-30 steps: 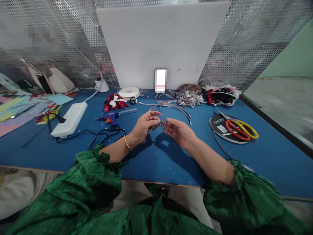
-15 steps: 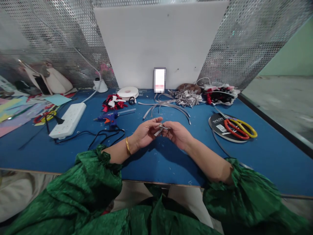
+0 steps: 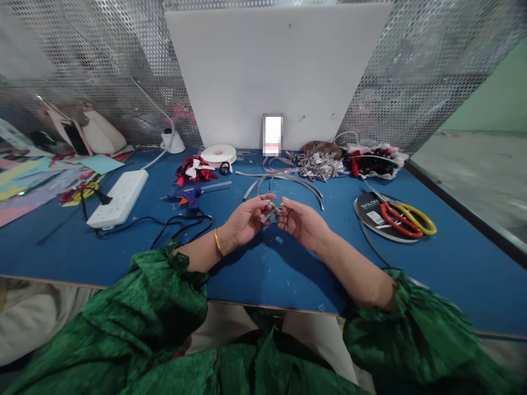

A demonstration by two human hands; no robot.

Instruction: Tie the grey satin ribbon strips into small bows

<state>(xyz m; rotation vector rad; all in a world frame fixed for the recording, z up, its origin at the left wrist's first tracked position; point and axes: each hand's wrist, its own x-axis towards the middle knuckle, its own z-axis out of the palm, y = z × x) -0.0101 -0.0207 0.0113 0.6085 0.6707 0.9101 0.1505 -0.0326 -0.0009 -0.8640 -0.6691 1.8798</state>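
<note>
Above the middle of the blue table, a small grey ribbon bow point(image 3: 267, 217) is held between my two hands. My left hand point(image 3: 246, 220) pinches it from the left between thumb and fingers, with one ribbon tail sticking out below. From the right, my right hand point(image 3: 303, 224) has its thumb and fingertips closed on the other side of the ribbon. Fingers cover part of the bow, so its exact shape is hard to make out. Loose lengths of grey ribbon point(image 3: 302, 184) lie on the table just beyond my hands.
Left of my hands lie a blue glue gun point(image 3: 187, 197) with its black cord and a white power strip point(image 3: 119, 200). Red-and-yellow scissors point(image 3: 405, 219) rest on a black ribbon spool point(image 3: 368, 206) at right. Behind are grey bows point(image 3: 320, 165), red bows point(image 3: 194, 171) and a phone point(image 3: 272, 134).
My hands have drawn slightly apart, and the fingers of my right hand have shifted on the ribbon. The whole view has moved a little.
</note>
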